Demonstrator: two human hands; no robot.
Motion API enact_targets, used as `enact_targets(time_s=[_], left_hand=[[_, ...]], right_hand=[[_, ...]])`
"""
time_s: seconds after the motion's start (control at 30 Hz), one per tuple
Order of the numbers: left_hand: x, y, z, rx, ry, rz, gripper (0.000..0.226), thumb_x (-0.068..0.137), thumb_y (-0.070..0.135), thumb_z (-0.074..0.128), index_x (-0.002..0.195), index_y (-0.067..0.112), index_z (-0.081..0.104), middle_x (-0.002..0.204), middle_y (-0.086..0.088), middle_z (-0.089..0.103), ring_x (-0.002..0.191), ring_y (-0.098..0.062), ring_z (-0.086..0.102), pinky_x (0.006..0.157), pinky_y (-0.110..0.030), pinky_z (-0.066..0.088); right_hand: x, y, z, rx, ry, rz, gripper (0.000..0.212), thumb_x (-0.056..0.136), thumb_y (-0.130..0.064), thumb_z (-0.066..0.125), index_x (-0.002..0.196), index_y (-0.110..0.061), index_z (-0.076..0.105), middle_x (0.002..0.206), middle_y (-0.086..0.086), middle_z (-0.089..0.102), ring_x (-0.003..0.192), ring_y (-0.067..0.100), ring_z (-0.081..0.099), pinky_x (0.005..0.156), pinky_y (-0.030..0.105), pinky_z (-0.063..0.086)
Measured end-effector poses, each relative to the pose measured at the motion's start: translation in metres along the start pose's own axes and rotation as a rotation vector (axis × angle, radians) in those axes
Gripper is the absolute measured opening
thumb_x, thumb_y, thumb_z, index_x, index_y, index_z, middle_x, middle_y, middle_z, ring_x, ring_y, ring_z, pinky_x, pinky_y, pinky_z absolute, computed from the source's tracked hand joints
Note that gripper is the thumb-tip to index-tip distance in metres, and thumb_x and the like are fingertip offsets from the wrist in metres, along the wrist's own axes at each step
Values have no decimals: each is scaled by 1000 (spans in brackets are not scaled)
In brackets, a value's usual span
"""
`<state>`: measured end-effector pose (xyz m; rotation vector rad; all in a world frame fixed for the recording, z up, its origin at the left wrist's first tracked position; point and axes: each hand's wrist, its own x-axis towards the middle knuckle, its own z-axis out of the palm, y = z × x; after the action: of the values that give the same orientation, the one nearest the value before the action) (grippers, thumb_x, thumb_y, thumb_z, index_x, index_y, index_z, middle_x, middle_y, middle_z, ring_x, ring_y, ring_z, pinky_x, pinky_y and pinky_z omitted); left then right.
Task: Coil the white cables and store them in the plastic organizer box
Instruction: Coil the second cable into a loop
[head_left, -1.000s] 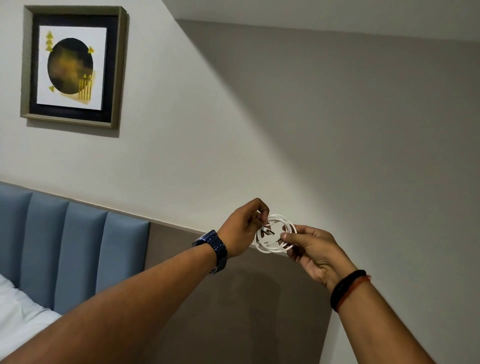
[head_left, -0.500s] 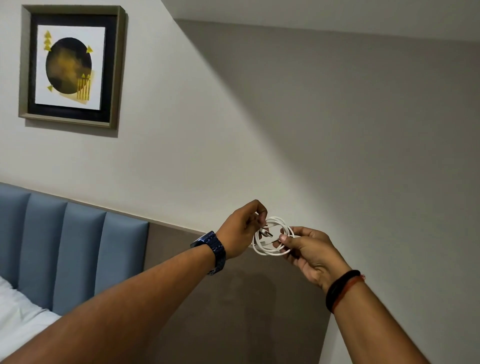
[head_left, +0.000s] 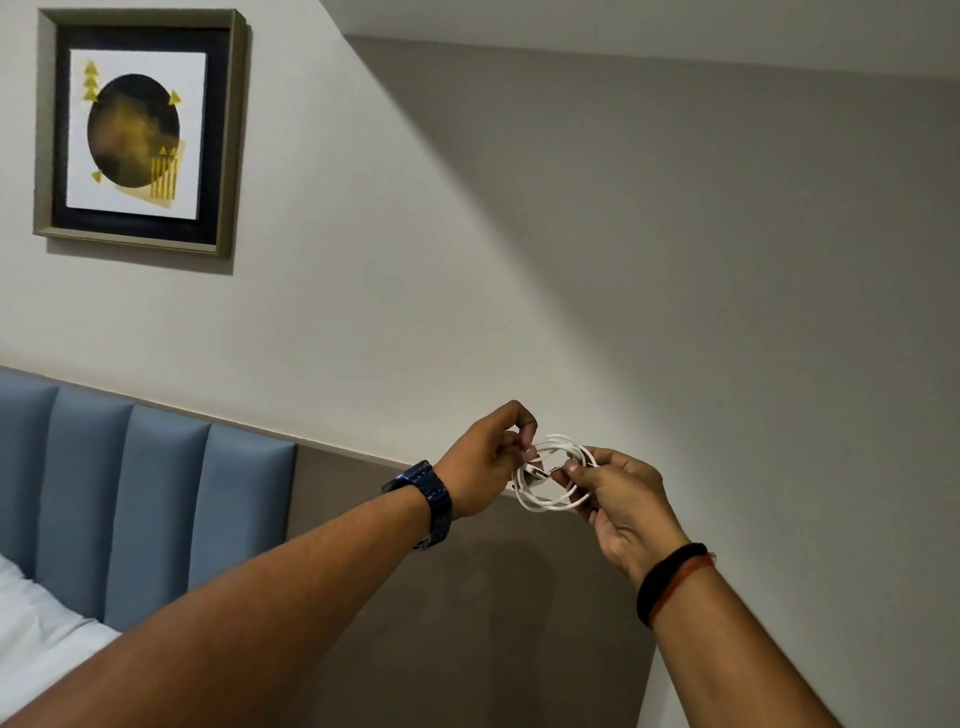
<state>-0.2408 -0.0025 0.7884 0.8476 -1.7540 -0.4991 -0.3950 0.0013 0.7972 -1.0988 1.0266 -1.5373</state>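
Cable (head_left: 551, 474) coil hangs between our hands: left hand (head_left: 485, 460) pinches its left edge, right hand (head_left: 621, 501) clamps its right.

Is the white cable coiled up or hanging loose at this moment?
Coiled. The white cable forms several stacked loops, pinched between the left hand and right hand; no loose length hangs down.
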Motion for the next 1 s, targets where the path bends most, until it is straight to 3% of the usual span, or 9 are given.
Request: enact_targets(time_s=[0.23,0.4,0.73,0.87,1.0], left_hand=[[1,-1,-1,-36,-30,-48,29,93,4,49,74,26,43,66,-1,59,66,-21,53,64,-34,42],[1,-2,-3,-33,-40,-70,26,93,5,49,76,23,42,70,-6,60,70,-23,52,64,-37,39],[1,-3,-1,-13,-44,-64,26,92,4,46,75,23,43,73,-15,52,66,-24,42,58,-36,33],[1,-2,0,-18,-51,-61,27,93,3,45,75,23,43,73,-15,52,65,-24,43,60,-37,34],[0,-2,0,-2,-57,-54,28,92,2,45,74,23,43,71,-13,53,65,-23,45,60,-36,36]], right_hand=[[0,3,-1,73,-32,64,17,79,14,58,80,-1,65,69,12,65,58,20,61,55,28,50],[-1,1,-2,136,-83,109,21,76,16,55,81,-2,64,60,8,61,46,14,56,45,22,43],[-1,3,-4,108,-87,135,18,79,14,57,78,-2,64,56,10,64,47,16,60,49,24,48],[-1,1,-4,59,-91,117,16,83,12,57,83,-3,63,70,14,68,52,16,68,47,23,50],[-2,1,-6,32,-96,145,16,83,8,59,84,-7,64,56,9,69,48,15,67,48,22,41]])
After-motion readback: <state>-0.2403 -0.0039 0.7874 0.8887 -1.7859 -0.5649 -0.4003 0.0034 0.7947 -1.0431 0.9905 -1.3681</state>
